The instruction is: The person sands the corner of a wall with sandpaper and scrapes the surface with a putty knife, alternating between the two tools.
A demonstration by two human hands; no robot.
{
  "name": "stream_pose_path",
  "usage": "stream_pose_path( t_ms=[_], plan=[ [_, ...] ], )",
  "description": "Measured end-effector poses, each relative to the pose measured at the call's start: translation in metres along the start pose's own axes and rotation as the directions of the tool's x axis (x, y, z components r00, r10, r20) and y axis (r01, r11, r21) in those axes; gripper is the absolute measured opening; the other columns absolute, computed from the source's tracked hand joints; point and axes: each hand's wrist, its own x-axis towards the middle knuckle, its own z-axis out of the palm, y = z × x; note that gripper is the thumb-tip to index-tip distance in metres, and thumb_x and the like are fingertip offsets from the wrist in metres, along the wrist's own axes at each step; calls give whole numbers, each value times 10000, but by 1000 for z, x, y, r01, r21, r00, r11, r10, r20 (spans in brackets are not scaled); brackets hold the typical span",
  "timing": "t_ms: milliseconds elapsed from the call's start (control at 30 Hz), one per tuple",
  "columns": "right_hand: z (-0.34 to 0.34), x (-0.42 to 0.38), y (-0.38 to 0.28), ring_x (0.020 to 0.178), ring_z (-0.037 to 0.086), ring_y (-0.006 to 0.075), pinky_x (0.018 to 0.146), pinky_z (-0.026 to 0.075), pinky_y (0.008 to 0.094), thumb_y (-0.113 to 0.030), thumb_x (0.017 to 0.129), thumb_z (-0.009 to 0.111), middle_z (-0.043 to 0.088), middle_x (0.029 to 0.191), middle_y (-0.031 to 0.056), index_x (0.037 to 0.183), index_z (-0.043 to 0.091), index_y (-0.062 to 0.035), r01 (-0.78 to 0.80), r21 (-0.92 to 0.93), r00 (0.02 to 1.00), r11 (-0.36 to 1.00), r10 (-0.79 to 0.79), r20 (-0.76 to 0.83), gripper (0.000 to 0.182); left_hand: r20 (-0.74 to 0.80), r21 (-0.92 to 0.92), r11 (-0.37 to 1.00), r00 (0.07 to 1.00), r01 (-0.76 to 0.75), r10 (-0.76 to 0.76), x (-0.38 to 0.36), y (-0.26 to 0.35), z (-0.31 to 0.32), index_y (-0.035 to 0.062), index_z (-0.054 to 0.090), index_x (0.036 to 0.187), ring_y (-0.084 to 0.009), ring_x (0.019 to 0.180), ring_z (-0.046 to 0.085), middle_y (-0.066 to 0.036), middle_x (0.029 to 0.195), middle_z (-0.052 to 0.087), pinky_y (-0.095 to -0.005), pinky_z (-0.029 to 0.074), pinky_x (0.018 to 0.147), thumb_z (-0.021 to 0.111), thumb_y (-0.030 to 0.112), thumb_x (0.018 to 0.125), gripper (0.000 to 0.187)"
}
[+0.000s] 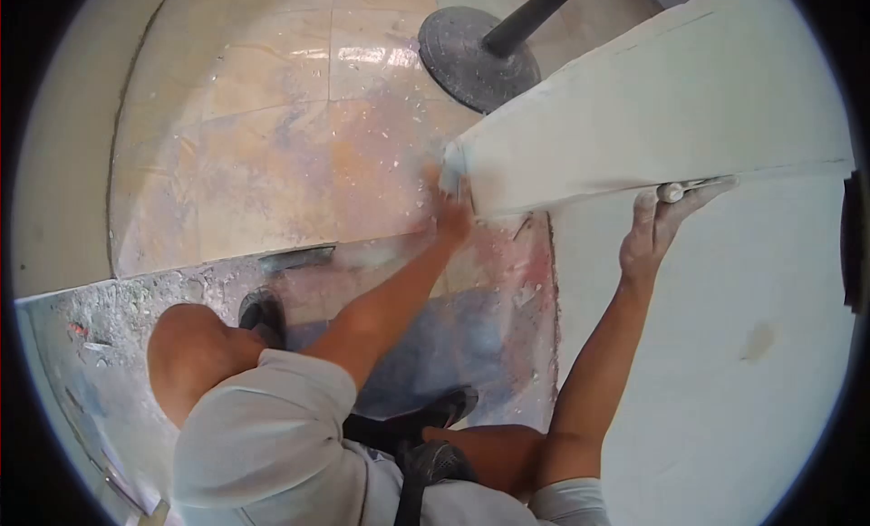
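My left hand (456, 216) is blurred by motion at the left end of a white plastered ledge (652, 91). Its fingers close on a pale, flat piece (452, 168) whose kind is too smeared to make out, which lies against the ledge's corner. Farther right, my right hand (645, 241), dusted white, rests where the ledge meets the large white surface (698, 381). Between its thumb and fingers sits a slim tool with a rounded pale handle end (671, 193); the rest of it is mostly hidden.
A black round stand base (476, 62) with a slanting post stands beyond the ledge. Dusty tiles (263, 154) cover the floor, with rubble (136, 299) at left. A dark flat strip (297, 258) lies near my shoe (263, 314).
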Motion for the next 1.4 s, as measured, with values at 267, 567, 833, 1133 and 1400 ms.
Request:
stream_pose_path(
  t_ms=[267, 567, 833, 1133, 1400],
  plan=[
    [-4, 0, -6, 1558, 22, 298, 1239, 86, 440, -337, 987, 650, -178, 1694, 158, 1592, -233, -90, 52, -97, 998, 994, -49, 39, 1098, -273, 355, 836, 809, -418, 520, -12, 97, -50, -11, 518, 1425, -497, 988, 589, -319, 1126, 621, -561, 473, 887, 512, 117, 946, 496],
    [-5, 0, 5, 1552, -201, 329, 1249, -25, 484, -382, 973, 660, -271, 1663, 191, 1583, -210, -24, 59, -132, 998, 990, -55, 31, 1121, -375, 292, 858, 774, -422, 509, -5, 90, -52, 55, 540, 1413, -468, 962, 595, -293, 1094, 631, -576, 468, 783, 483, 108, 970, 449],
    [-8, 2, 9, 1547, -217, 335, 1244, -38, 512, -406, 966, 668, -296, 1653, 190, 1580, -227, -38, 117, -133, 992, 984, -111, 57, 1145, -456, 46, 935, 826, -351, 333, -2, 95, -62, -51, 699, 1070, -482, 816, 639, -305, 874, 672, -558, 476, 751, 487, 316, 1048, 425],
    [-7, 3, 9, 1549, -208, 339, 1250, -2, 495, -360, 971, 671, -316, 1649, 171, 1587, -225, -64, 105, -154, 994, 982, -97, 58, 1127, -261, 127, 971, 938, -202, 230, 3, 101, -70, 11, 577, 1346, -469, 1090, 605, -278, 1189, 650, -504, 492, 977, 538, 23, 840, 508],
    [-7, 0, 9, 1543, -228, 341, 1247, 8, 509, -333, 970, 674, -315, 1646, 191, 1588, -212, -48, 111, -107, 993, 988, -106, 47, 1117, -283, -386, 841, 916, -379, 283, 16, 189, -78, -54, 538, 1359, -338, 1097, 605, -239, 1232, 634, -439, 457, 975, 522, 183, 1007, 425]
  ],
)
